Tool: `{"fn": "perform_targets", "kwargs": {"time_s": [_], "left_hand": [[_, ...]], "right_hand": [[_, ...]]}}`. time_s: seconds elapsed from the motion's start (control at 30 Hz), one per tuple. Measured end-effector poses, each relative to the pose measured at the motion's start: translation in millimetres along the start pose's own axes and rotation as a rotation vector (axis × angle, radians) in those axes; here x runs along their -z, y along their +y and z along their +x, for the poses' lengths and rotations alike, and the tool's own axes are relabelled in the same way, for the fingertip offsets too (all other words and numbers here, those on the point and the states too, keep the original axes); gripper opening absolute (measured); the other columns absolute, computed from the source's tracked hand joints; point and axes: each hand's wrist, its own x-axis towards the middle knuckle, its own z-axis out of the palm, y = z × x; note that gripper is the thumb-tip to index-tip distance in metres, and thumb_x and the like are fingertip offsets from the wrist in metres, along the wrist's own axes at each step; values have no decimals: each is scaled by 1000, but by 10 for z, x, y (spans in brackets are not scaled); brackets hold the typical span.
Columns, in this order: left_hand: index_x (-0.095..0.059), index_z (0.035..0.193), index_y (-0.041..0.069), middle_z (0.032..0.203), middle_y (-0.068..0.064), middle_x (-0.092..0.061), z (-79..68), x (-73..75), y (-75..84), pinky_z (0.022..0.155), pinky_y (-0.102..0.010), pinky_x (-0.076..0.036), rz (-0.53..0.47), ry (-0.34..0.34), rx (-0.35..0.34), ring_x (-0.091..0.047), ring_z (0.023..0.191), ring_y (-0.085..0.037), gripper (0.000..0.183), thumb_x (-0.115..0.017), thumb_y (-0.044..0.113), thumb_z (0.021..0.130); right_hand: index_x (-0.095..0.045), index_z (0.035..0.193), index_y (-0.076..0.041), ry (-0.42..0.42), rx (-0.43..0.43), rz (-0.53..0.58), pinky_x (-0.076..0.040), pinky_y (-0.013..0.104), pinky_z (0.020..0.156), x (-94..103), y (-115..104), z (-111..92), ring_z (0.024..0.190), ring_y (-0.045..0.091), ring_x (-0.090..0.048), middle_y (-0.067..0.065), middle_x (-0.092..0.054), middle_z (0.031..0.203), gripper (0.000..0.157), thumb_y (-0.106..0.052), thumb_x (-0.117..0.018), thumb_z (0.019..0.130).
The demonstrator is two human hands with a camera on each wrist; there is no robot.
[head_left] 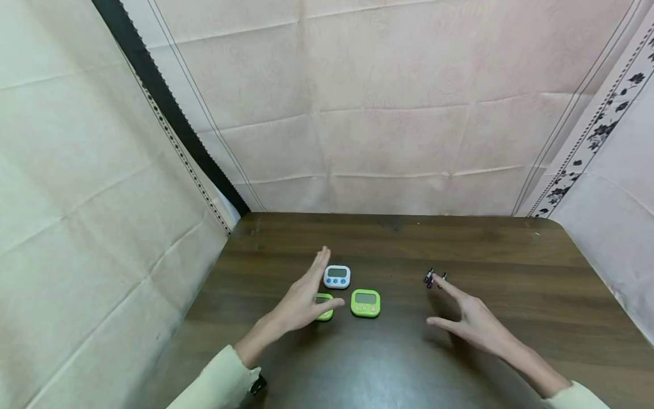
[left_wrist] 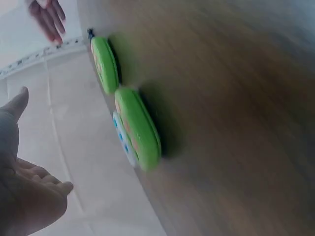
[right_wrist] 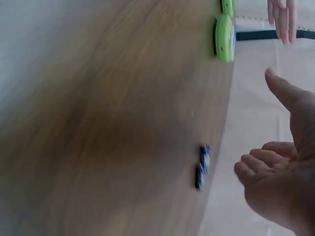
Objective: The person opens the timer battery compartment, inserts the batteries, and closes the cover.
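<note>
My left hand (head_left: 298, 304) is held above the table's left-middle, thumb spread away from straight fingers, gripping nothing. It partly covers a green digital timer (head_left: 325, 316) in the head view. Just beyond stands a white digital timer (head_left: 337, 283) with blue buttons, and right of the hand a second green timer (head_left: 365, 310). My right hand (head_left: 477, 324) hovers with its thumb apart and palm unfilled. Its fingertips overlap a few small dark-and-white pieces (head_left: 429, 278) in the head view; the right wrist view shows two slim ones (right_wrist: 204, 158), battery-like in shape, lying apart from the hand.
A dark brown wooden table (head_left: 398, 238) bears everything. Pale cloth hangings (head_left: 383, 142) enclose its back and sides, with a black strip (head_left: 174, 108) at the left corner and a floral border (head_left: 587, 142) at the right.
</note>
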Motion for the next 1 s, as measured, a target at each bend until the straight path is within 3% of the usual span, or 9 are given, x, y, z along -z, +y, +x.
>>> {"fn": "perform_targets", "kwargs": {"time_s": [0.13,0.33,0.43,0.53,0.7,0.9,1.0], "left_hand": [[-5,172,21,177,5,-4,131,-133,73,128,-49,-29,-53,-47,-56,-13,161,-14,104,-78,40,99],[-37,165,10,169,-5,-38,232,-321,74,119,-52,-45,53,-145,-97,-42,150,-21,83,-80,35,98],[-43,162,7,167,-8,-43,241,-390,54,114,-57,-49,95,-192,-102,-46,148,-24,76,-79,34,99],[-44,161,5,166,-10,-43,260,-445,43,114,-53,-49,115,-215,-104,-47,147,-25,74,-78,30,100],[-42,161,4,166,-11,-43,277,-531,27,118,-42,-47,153,-230,-91,-47,147,-23,72,-77,25,102],[-49,157,6,159,-9,-52,260,-603,8,116,-39,-49,198,-193,-82,-52,143,-22,66,-78,24,101],[-53,154,5,155,-9,-57,275,-618,8,114,-38,-50,207,-171,-111,-56,140,-22,61,-77,24,101]], "right_hand": [[-52,156,-9,10,55,72,-53,63,104,-208,-53,194,137,39,-57,15,-60,151,80,-30,-90,89],[-56,152,-5,-65,105,175,-54,59,105,-525,-147,414,133,37,-61,16,-62,149,72,-23,-89,90],[-55,151,0,-121,107,217,-55,56,105,-664,-194,497,131,39,-62,19,-60,149,71,-20,-88,91],[-54,151,4,-141,110,233,-56,54,104,-762,-231,576,128,39,-64,22,-59,149,71,-15,-87,91],[-56,148,7,-130,128,209,-59,49,99,-882,-264,651,125,36,-66,24,-61,145,70,-9,-89,88],[-62,143,5,-104,164,107,-60,48,100,-1024,-302,678,125,35,-66,22,-66,140,68,-11,-92,84],[-64,140,4,-89,170,48,-59,49,101,-1042,-320,685,125,36,-66,19,-67,140,64,-11,-92,85]]}}
